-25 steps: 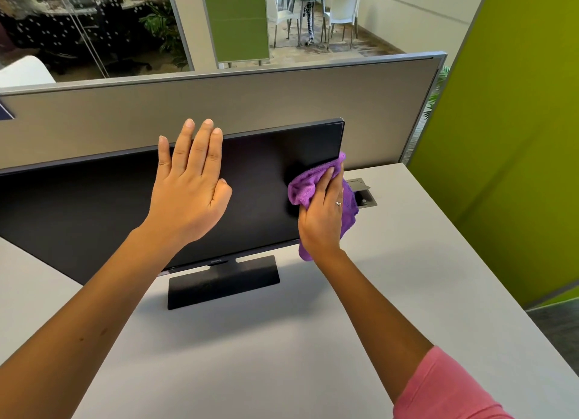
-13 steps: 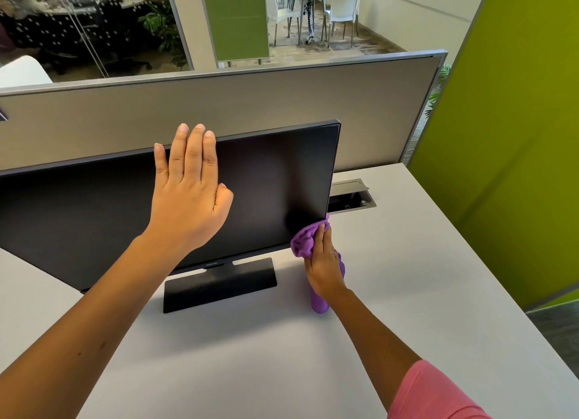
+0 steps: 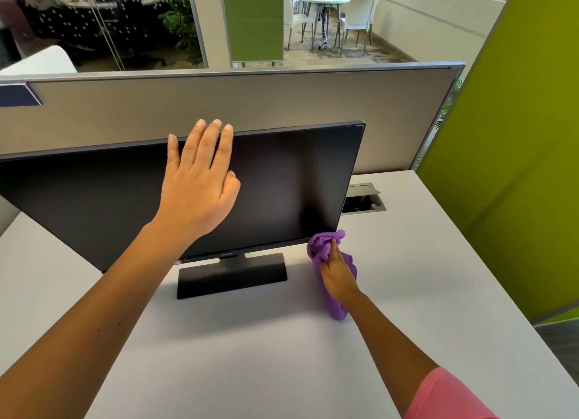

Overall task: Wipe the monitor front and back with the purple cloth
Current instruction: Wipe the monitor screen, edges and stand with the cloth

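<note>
While the monitor (image 3: 282,183) stands on the counter (image 3: 250,356):
Left hand (image 3: 200,183): flat, fingers straight, against screen's top.
Right hand (image 3: 336,276): grips purple cloth (image 3: 322,246) at monitor's lower right corner.

No legible txt; monitor (image 3: 282,180) logo blurred

The pale grey tabletop (image 3: 250,356) in front of me carries a monitor (image 3: 282,183) on its flat black stand (image 3: 232,276), toward twelve o'clock. At about two o'clock a metal cable hatch (image 3: 363,197) sits sunk into the surface. The lower end of the purple cloth (image 3: 336,309) touches the tabletop just right of the stand.
</note>
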A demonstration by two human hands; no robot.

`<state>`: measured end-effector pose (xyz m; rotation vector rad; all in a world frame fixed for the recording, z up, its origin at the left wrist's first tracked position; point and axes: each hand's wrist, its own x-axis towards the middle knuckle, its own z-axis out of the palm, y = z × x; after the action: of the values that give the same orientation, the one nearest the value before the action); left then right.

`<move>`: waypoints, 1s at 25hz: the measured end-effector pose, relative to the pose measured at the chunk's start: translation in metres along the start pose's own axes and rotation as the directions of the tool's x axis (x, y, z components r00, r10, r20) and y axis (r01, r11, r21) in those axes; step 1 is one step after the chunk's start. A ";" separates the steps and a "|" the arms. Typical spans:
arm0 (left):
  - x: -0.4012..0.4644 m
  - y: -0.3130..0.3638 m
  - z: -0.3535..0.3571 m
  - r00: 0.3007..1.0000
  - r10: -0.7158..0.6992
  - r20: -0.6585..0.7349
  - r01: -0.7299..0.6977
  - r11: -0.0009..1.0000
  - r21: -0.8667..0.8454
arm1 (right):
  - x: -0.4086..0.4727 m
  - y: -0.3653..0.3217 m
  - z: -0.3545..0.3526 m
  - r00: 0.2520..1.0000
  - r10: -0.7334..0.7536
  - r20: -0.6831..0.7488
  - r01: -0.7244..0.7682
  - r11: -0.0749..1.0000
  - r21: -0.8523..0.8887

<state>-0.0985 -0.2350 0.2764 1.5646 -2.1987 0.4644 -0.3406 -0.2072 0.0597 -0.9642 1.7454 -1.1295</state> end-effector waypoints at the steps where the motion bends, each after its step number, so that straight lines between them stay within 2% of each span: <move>1: -0.004 -0.008 -0.002 1.000 -0.020 -0.004 0.020 1.000 -0.003 | -0.003 -0.002 0.002 0.996 0.087 -0.026 -0.086 0.995 0.047; 2: -0.009 -0.017 -0.004 0.999 -0.040 -0.005 0.040 0.999 -0.003 | -0.006 -0.003 0.003 0.985 0.163 -0.049 -0.156 0.980 0.123; 3: -0.013 -0.026 -0.006 0.998 -0.057 -0.004 0.057 0.998 -0.004 | -0.006 -0.001 0.005 0.977 0.183 -0.109 -0.164 0.973 0.160; 4: -0.016 -0.033 -0.007 0.998 -0.068 -0.001 0.068 0.998 -0.006 | -0.009 -0.002 0.006 0.967 0.181 -0.177 -0.162 0.980 0.114; 5: -0.019 -0.037 -0.009 0.997 -0.074 0.004 0.074 0.997 -0.010 | -0.010 -0.001 0.007 0.961 0.112 -0.251 -0.128 0.991 -0.049; 7: -0.022 -0.044 -0.011 0.997 -0.075 0.018 0.075 0.997 -0.021 | -0.014 -0.005 0.012 0.931 -0.128 -0.341 0.000 0.936 -0.353; 8: -0.022 -0.045 -0.012 0.997 -0.075 0.024 0.075 0.997 -0.029 | -0.016 -0.009 0.017 0.914 -0.206 -0.350 0.049 0.912 -0.408; 9: -0.022 -0.045 -0.012 0.997 -0.076 0.027 0.077 0.996 -0.039 | -0.015 -0.013 0.023 0.914 -0.215 -0.344 0.062 0.912 -0.406; 10: -0.022 -0.045 -0.012 0.997 -0.077 0.028 0.078 0.996 -0.049 | -0.012 -0.015 0.029 0.932 -0.228 -0.284 0.055 0.859 -0.509; 11: -0.021 -0.045 -0.011 0.997 -0.076 0.028 0.078 0.995 -0.056 | -0.013 -0.020 0.037 0.961 -0.210 -0.178 0.032 0.727 -0.686; 13: -0.020 -0.047 -0.011 0.997 -0.069 0.028 0.071 0.995 -0.063 | -0.004 -0.013 0.048 0.983 -0.134 -0.126 -0.030 0.558 -0.829; 14: -0.020 -0.047 -0.011 0.998 -0.064 0.028 0.066 0.996 -0.065 | -0.001 -0.009 0.051 0.982 -0.152 -0.112 -0.019 0.511 -0.859; 17: -0.020 -0.051 -0.010 0.998 -0.051 0.034 0.054 0.996 -0.077 | 0.005 -0.009 0.053 0.984 -0.069 -0.167 -0.064 0.731 -0.680; 20: -0.019 -0.052 -0.010 0.998 -0.038 0.039 0.041 0.996 -0.082 | 0.001 0.005 0.061 0.987 -0.154 -0.038 0.079 0.687 -0.722; 21: -0.019 -0.051 -0.010 0.999 -0.039 0.038 0.042 0.996 -0.085 | -0.001 0.000 0.066 0.990 -0.121 -0.069 0.046 0.752 -0.657; 22: -0.019 -0.051 -0.010 0.999 -0.042 0.035 0.045 0.995 -0.090 | -0.003 0.003 0.073 0.994 -0.089 -0.069 0.032 0.812 -0.582; 23: -0.020 -0.051 -0.010 0.998 -0.045 0.033 0.048 0.994 -0.096 | -0.010 0.003 0.079 0.998 -0.016 -0.055 -0.008 0.915 -0.404; 24: -0.020 -0.051 -0.010 0.998 -0.047 0.032 0.050 0.994 -0.099 | -0.019 0.003 0.080 1.000 0.007 -0.010 -0.010 0.969 -0.245; 25: -0.020 -0.051 -0.010 0.998 -0.048 0.031 0.051 0.994 -0.101 | -0.023 0.006 0.080 0.999 0.004 -0.053 -0.009 0.995 -0.103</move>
<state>-0.0431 -0.2300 0.2769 1.5769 -2.1637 0.3116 -0.2602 -0.2088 0.0388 -0.9979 1.8635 -1.0778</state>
